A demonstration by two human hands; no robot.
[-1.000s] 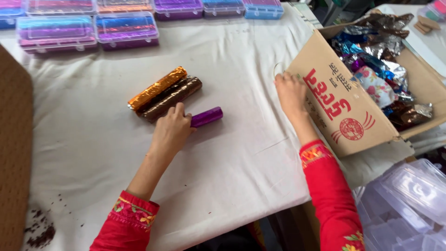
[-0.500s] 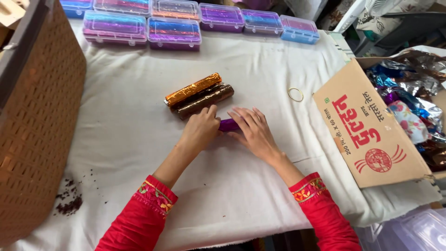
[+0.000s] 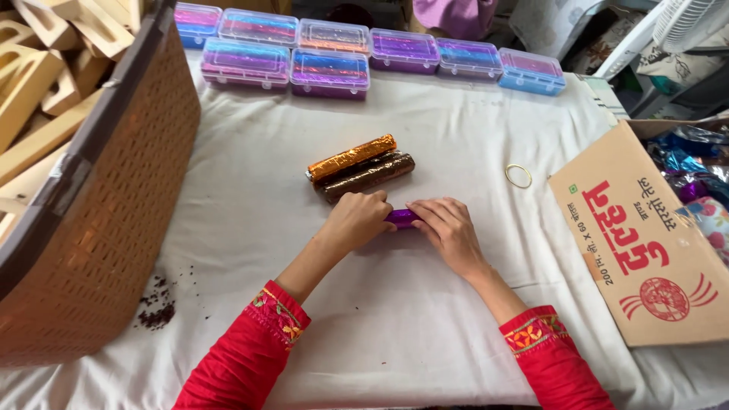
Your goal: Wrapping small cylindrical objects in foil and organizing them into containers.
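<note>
A short purple foil roll [image 3: 402,218] lies on the white cloth [image 3: 258,190], mostly covered by both hands. My left hand [image 3: 358,219] is closed over its left end. My right hand [image 3: 448,226] grips its right end with curled fingers. Just beyond the hands lie an orange foil roll [image 3: 351,157] and two dark brown foil rolls [image 3: 370,175], side by side and touching. A yellow rubber band [image 3: 519,175] lies on the cloth to the right of them.
A brown woven basket [image 3: 99,228] holding wooden pieces stands at the left. Several clear plastic boxes [image 3: 330,72] with coloured foil line the far edge. A cardboard box [image 3: 645,235] with foil wrappers sits at the right. Dark crumbs [image 3: 158,313] lie near the basket.
My right hand left the cardboard box and came to the purple roll, joining the left hand on it. The view shifted, showing more of the basket at the left.
</note>
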